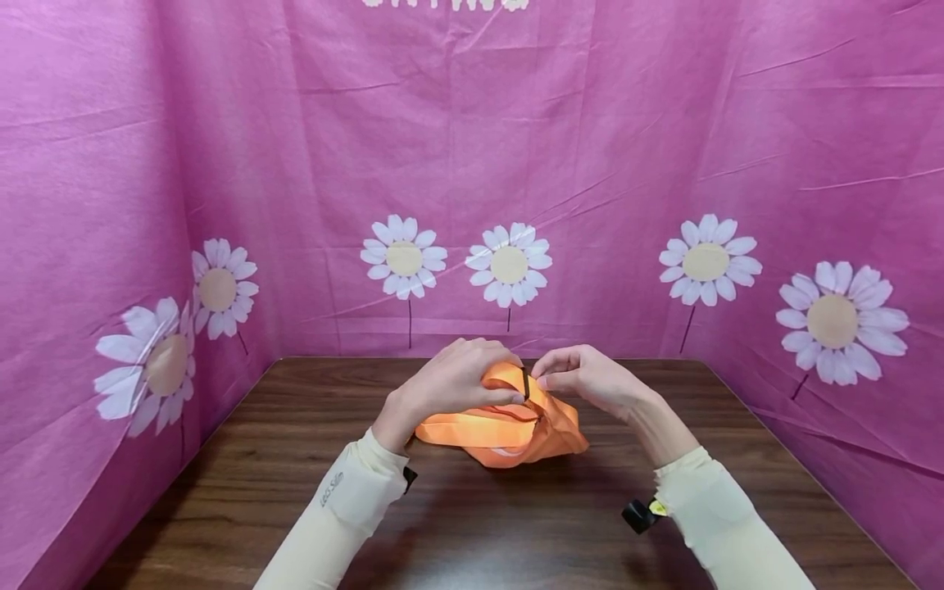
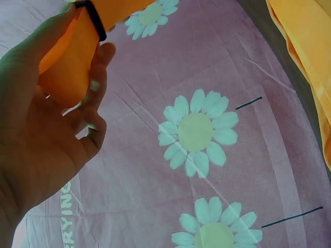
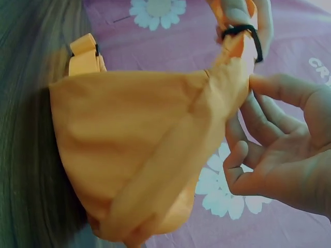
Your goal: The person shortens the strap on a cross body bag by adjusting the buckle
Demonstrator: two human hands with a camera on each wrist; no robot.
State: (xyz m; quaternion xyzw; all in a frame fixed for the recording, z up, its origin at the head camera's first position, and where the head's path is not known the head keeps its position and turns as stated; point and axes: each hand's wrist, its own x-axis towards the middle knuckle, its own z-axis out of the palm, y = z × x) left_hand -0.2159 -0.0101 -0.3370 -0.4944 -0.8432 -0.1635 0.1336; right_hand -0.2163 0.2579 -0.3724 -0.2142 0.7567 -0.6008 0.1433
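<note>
A soft orange bag [image 1: 562, 441] with a wide strap [image 1: 472, 430] rests on the table between both hands. My left hand [image 1: 459, 378] holds a loop of the strap beside a black slider buckle [image 1: 526, 383]. In the left wrist view, the folded orange strap [image 2: 70, 77] lies between thumb and fingers, with the buckle [image 2: 94, 21] at the tips. On the buckle's other side, my right hand [image 1: 593, 381] pinches the strap between thumb and fingers. The right wrist view shows the bag's broad side [image 3: 119, 119] and a second strap end [image 3: 84, 54] with a black fitting.
The brown wood-grain table [image 1: 324, 393] extends around the bag. Pink cloth [image 1: 590, 147] printed with white daisies hangs behind and at both sides. A black wrist device [image 1: 638, 516] sits under the right sleeve.
</note>
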